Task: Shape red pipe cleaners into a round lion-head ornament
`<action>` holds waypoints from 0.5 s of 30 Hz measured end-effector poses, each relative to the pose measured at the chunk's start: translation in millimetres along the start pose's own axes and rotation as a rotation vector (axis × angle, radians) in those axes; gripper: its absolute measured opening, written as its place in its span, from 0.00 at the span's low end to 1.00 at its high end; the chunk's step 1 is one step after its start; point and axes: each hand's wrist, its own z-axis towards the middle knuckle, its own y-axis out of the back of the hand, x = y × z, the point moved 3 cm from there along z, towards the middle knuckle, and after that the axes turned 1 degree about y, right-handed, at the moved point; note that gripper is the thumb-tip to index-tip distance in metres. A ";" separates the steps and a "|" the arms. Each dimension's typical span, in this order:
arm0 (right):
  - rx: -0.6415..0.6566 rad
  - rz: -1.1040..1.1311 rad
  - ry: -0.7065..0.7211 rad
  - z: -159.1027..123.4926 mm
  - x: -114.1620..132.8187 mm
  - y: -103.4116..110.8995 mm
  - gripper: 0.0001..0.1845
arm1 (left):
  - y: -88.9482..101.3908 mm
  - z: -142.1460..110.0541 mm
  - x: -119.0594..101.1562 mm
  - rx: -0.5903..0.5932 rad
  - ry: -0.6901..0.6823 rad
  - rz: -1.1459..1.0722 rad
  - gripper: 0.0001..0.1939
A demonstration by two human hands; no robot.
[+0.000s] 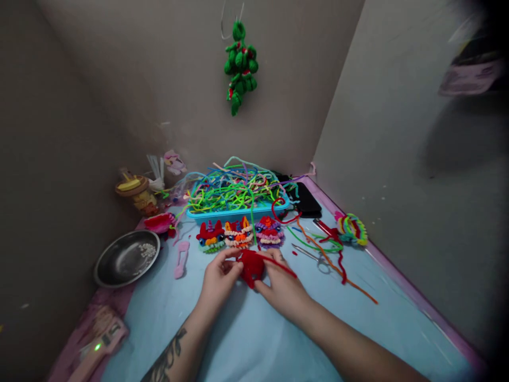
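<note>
Between my two hands is a red fuzzy craft piece, with a red pipe-cleaner-like strand running off it to the right. My left hand pinches its left side with thumb and fingers. On the other side my right hand grips it, thumb at the lower edge, the strand lying over the fingers. Just beyond stand three colourful fuzzy animal-like heads: one with green trim, one with cream trim, and one with purple trim.
A blue basket overflows with coloured strands. On the left are a metal bowl with small white pieces, a pink clip-shaped item and a pink device. To the right lie scissors, an orange strand and a black phone-like slab.
</note>
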 end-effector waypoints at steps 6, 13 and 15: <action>-0.027 0.044 0.029 6.5 -8.6 -3.0 0.27 | -1.6 0.7 6.2 0.075 0.038 0.065 0.20; -0.167 0.221 0.049 9.9 -13.8 2.5 0.23 | -4.3 -2.1 -0.1 0.145 0.162 -0.019 0.24; -0.160 0.274 0.063 10.7 -12.6 3.3 0.23 | -6.8 -4.3 -2.0 0.205 0.191 -0.080 0.26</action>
